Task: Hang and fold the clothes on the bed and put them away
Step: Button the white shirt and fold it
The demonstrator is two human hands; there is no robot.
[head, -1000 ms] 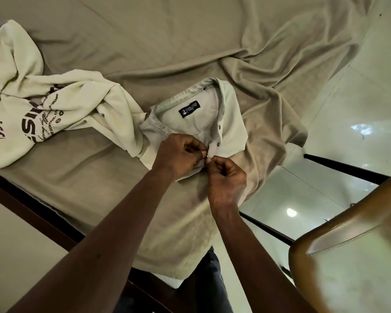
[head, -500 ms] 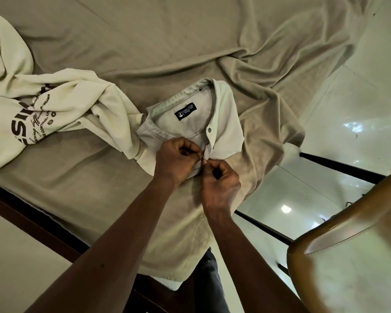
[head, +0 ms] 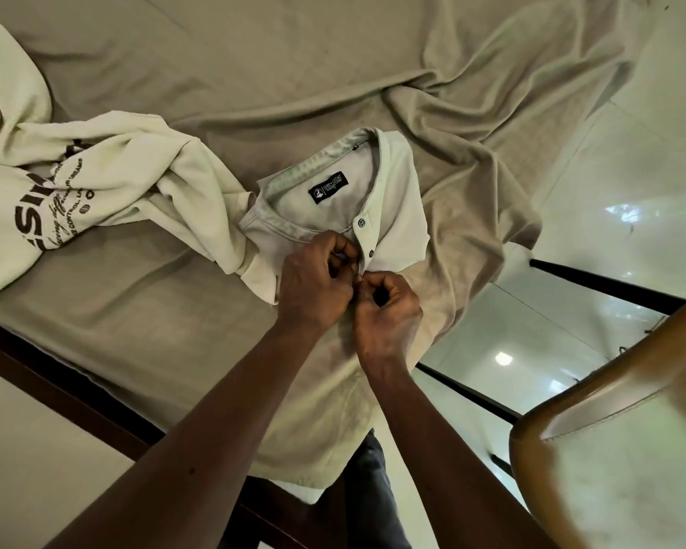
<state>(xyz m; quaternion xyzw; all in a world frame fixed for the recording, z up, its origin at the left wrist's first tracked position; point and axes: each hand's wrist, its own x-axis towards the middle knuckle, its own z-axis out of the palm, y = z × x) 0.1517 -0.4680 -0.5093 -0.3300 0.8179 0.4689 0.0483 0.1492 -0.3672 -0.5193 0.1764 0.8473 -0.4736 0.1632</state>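
We see a pale shirt (head: 399, 200) lying face up on the bed (head: 254, 65), close to the near edge, with its collar pointing away from us. A dark label (head: 328, 187) shows inside the neck, and two dark buttons (head: 361, 222) sit one below the other on the front strip.

Both hands meet just under the lower button. The left hand (head: 313, 287) is curled, its fingertips pinching the front strip of the shirt. The right hand (head: 389, 311) is curled too, thumb and forefinger nipping the same strip, so the two sets of fingertips touch. What lies between the fingertips is hidden from us. Below the hands we cannot tell where the shirt ends and the beige sheet (head: 472, 124) begins.

A cream sweatshirt (head: 96, 172) with dark lettering lies crumpled on the bed to the left, and one end of it rests against the shirt's shoulder. The sheet is rumpled in deep folds to the right of the shirt.

A dark wooden bed frame (head: 56, 390) runs along the near edge. A brown chair (head: 610, 429) stands at the lower right on the shiny tiled floor (head: 630, 152), and dark trousers (head: 367, 489) show between the forearms
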